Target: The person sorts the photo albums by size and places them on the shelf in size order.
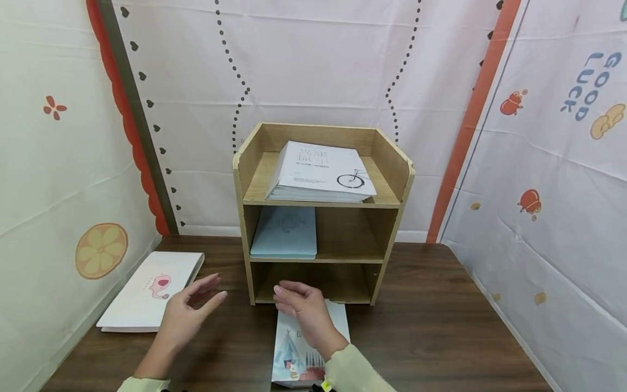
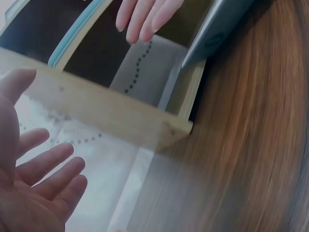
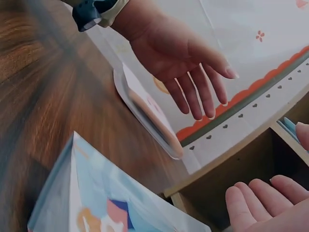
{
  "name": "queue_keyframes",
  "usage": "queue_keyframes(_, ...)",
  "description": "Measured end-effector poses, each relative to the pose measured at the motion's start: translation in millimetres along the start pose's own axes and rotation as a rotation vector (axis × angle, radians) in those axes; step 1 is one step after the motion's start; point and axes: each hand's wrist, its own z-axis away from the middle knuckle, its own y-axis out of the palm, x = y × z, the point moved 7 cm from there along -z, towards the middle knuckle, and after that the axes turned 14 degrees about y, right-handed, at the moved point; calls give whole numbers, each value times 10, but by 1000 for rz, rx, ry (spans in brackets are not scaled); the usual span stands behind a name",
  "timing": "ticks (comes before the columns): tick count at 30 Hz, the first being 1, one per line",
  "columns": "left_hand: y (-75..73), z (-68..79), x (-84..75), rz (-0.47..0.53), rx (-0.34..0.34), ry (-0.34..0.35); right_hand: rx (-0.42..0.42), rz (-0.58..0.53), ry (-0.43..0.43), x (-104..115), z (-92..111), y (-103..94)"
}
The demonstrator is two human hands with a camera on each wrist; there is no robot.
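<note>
My left hand (image 1: 188, 313) hovers over the table between the white elephant-print notebook (image 1: 142, 288) and the shelf, fingers loosely extended, holding nothing. My right hand (image 1: 309, 316) is raised in front of the lowest shelf compartment, overlapping a book with a tent picture (image 1: 289, 373) in the head view. Its fingers are relaxed and slightly bent, with no object between them; the right wrist view has these fingers (image 3: 246, 205) beside the tent book's cover (image 3: 104, 186). That book lies on the table against the shelf's front, partly hidden by my right hand and sleeve.
A three-level wooden shelf (image 1: 240, 185) stands at the middle back. On its top lies a thick stack of white bicycle-print books (image 1: 318, 169). Light blue notebooks (image 1: 284, 234) lie at the left of the middle level. Printed cloth (image 1: 318, 60) surrounds the brown table (image 1: 431, 326).
</note>
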Motion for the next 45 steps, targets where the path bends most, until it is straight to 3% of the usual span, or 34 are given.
queue_keyframes(4,-112,-1,97,-32,-31,-21,3,-1,12,-43,-22,60)
queue_keyframes(9,-280,-5,200,-88,-127,-43,2,-31,27,-92,-70,147)
queue_keyframes(13,-435,4,262,-181,-193,-36,5,-66,56,-144,-106,244)
queue_keyframes(17,-567,13,346,-201,-221,-23,14,-94,99,-221,-117,347)
queue_keyframes(28,-769,30,725,-269,-38,-129,61,-169,157,-367,-165,598)
queue_keyframes(35,-811,19,968,-325,125,-238,82,-249,229,-420,-261,713)
queue_keyframes(38,-855,11,1059,-339,139,-266,70,-257,249,-461,-297,746)
queue_keyframes(45,-965,-41,1174,-406,153,-252,33,-252,253,-545,-336,803)
